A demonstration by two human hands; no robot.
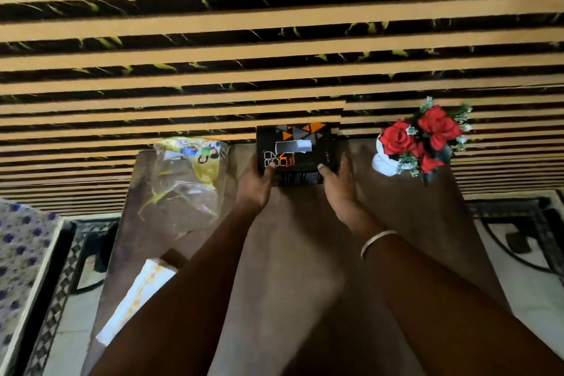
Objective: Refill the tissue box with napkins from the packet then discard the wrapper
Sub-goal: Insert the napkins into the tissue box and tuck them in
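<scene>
Black tissue box, orange triangles; white napkin apparently showing at slot.

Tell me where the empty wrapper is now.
In the head view, the clear wrapper lies on the brown table, far left, left of the left hand and black tissue box.

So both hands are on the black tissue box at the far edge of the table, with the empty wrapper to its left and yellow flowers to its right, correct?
Not quite: the flowers are red, not yellow, as the head view shows. The rest stands: the left hand and right hand hold the black tissue box at the table's far edge, the wrapper to its left.
</scene>
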